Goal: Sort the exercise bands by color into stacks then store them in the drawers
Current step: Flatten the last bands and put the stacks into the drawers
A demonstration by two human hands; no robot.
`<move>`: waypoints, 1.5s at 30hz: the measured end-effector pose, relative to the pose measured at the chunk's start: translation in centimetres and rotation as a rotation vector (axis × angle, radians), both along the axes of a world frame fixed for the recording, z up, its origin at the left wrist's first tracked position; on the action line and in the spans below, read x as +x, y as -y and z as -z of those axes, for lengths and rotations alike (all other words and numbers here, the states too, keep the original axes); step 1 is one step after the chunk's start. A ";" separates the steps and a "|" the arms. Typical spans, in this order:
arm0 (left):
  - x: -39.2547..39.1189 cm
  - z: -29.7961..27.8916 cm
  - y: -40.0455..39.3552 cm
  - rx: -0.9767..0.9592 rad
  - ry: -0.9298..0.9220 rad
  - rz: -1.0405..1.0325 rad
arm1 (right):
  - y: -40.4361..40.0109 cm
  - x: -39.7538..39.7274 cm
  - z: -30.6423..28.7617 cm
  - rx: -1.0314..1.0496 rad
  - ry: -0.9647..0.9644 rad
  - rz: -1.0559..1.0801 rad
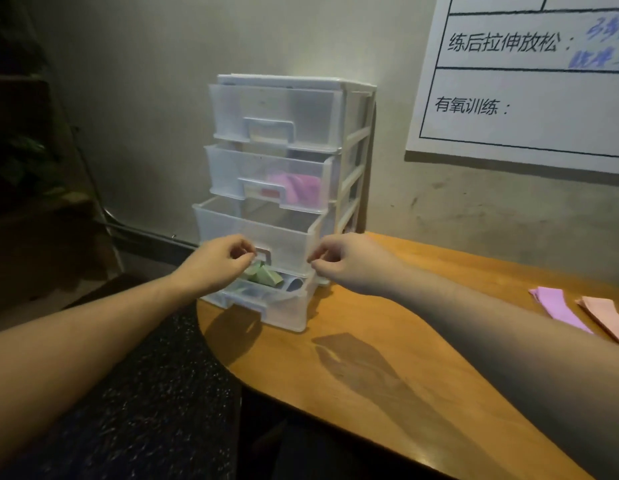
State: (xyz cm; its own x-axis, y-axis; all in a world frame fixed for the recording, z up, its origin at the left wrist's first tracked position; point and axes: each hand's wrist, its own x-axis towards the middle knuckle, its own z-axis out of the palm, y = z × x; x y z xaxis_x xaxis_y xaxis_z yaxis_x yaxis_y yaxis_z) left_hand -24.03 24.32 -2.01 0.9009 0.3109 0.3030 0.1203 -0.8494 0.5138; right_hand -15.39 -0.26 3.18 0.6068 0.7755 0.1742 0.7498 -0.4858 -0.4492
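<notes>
With my left hand (220,259) curled at the third drawer (256,237) handle and my right hand (339,259) pinching its corner, I judge the storing step underway; next, push it shut squarely.

A rounded orange-brown wooden tabletop (387,341) stands against a pale, scuffed plaster wall (145,98). A white printed chart with black ruled lines and Chinese characters (529,98) hangs on that wall at upper right. Dark speckled flooring (145,410) lies below the tabletop's left edge.
</notes>
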 end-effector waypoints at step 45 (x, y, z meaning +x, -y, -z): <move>4.7 4.5 -4.3 0.372 -0.649 0.053 | -14.2 1.5 10.2 -0.524 0.210 -0.139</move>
